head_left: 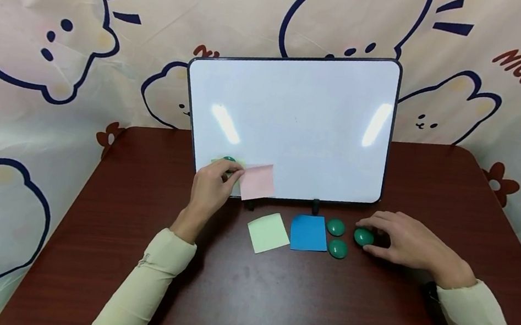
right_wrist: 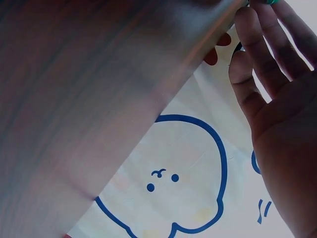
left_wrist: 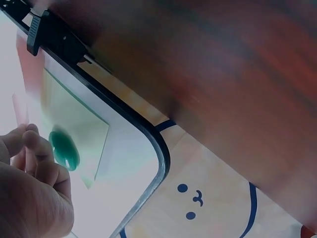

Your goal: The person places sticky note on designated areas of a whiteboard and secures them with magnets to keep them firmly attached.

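A: What takes up most of the view?
B: A dark red tabletop [head_left: 270,308] against a cloth backdrop [head_left: 32,41] printed with cartoon animals. At the tabletop's 12 o'clock edge a whiteboard [head_left: 297,117] stands propped on its feet, leaning back a little.

A: Anything on the board?
B: At its 7 o'clock corner, a pale green note [head_left: 239,164] with a green magnet [head_left: 228,160] on it, and a pink note [head_left: 258,181] just beside it at 3 o'clock.

A: Where is the left hand?
B: The left hand [head_left: 211,186] is up at that corner — fingers curled, fingertips resting on the pale green note right at the green magnet. In the left wrist view the fingertips lie just beside the magnet; whether they pinch it, I cannot tell.

A: And on the tabletop?
B: In front of the board lie a loose green note [head_left: 268,232] and a blue note [head_left: 309,232], side by side. At 3 o'clock of the blue one sit two spare magnets [head_left: 336,227], close together.

A: The right hand?
B: The right hand [head_left: 404,241] lies palm down at 3 o'clock of those — fingers bent over a third magnet [head_left: 363,237], thumb and fingertips closing on it while it sits on the tabletop.
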Demonstrator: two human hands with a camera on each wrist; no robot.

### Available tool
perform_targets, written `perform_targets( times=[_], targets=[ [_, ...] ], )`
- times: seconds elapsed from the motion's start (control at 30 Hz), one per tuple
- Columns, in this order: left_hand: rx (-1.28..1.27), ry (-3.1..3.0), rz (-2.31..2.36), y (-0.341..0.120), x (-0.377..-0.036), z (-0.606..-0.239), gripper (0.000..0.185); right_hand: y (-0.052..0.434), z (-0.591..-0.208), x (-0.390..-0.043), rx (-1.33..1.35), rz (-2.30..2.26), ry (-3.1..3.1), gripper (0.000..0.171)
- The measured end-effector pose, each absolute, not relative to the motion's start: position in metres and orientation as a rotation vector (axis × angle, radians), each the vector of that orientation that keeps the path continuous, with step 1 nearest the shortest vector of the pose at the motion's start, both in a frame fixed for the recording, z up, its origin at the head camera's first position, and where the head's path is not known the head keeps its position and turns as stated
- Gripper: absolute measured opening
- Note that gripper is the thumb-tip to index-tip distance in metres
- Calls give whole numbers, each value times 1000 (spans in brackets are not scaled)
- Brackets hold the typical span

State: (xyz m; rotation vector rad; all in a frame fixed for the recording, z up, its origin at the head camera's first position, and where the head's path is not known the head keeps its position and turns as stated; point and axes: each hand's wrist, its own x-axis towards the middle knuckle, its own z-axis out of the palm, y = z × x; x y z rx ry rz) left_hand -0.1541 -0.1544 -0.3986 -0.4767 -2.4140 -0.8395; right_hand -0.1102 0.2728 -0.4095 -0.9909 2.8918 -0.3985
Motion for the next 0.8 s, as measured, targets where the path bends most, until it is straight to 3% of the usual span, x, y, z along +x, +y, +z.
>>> perform_targets(
  times=[0.8],
  targets=[
    [-390,-2468,-762,-135,-167,-397,10,277,-411,-110,-993,-480,2891,35]
  ],
)
